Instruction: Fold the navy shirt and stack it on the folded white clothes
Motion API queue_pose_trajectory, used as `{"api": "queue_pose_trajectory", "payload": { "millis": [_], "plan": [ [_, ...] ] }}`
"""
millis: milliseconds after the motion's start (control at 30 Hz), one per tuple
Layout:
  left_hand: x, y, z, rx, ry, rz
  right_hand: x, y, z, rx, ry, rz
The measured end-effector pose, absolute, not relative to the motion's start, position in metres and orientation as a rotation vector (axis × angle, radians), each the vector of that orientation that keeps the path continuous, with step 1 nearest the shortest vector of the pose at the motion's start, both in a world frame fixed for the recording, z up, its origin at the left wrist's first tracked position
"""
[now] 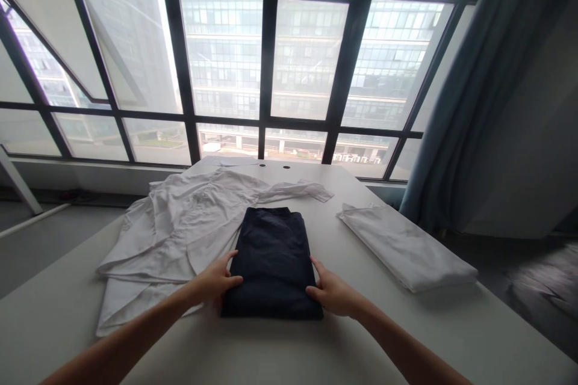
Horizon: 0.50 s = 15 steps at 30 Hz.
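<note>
A dark navy garment (274,258), folded into a neat rectangle, lies on the white table in front of me; which kind of garment it is, I cannot tell. At its left edge my left hand (219,280) grips it, thumb on top and the lower fingers partly hidden at the side. My right hand (332,290) holds the opposite edge in the same way. Just beyond my left hand a white shirt (180,228) is spread loosely, wrinkled, with one sleeve stretched to the right behind the navy garment.
A folded white cloth item (409,246) rests along the table's right side. The white table (361,349) reaches to the large windows (221,48). A blue-grey curtain (469,96) hangs at the right, and a pale crumpled thing (548,280) shows beyond the table edge.
</note>
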<state>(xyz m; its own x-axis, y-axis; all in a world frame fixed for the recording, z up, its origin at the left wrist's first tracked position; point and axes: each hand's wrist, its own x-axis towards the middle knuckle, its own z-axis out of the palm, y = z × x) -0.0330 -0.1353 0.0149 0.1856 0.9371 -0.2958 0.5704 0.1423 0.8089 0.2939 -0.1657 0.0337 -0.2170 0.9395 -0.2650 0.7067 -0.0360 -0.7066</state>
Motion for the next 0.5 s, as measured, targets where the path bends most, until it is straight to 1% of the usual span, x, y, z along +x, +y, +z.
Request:
{"api": "queue_pose_trajectory", "payload": {
  "millis": [67, 167, 233, 267, 333, 400, 500],
  "plan": [
    [-0.031, -0.142, 0.025, 1.684, 1.582, 0.418, 0.287, -0.174, 0.042, -1.863, -2.109, 0.857],
    [-0.015, -0.151, 0.047, 2.124, 1.824, 0.328, 0.264, -0.179, 0.059, -2.028, -2.223, 0.372],
    [0.003, -0.156, 0.057, 2.427, 1.854, 0.347, 0.243, -0.176, 0.064, -1.898, -2.27, 0.113],
    [0.013, -0.157, 0.058, 2.544, 1.785, 0.373, 0.233, -0.173, 0.063, -1.791, -2.3, 0.049],
    [0.029, -0.157, 0.048, 2.698, 1.537, 0.398, 0.218, -0.167, 0.051, -1.639, -2.365, 0.042],
    [0.034, -0.155, 0.029, 2.755, 1.341, 0.362, 0.212, -0.163, 0.033, -1.607, -2.407, 0.119],
    [0.023, -0.15, -0.004, 2.753, 1.261, 0.307, 0.218, -0.163, 0.011, -1.649, -2.412, 0.217]
  ]
}}
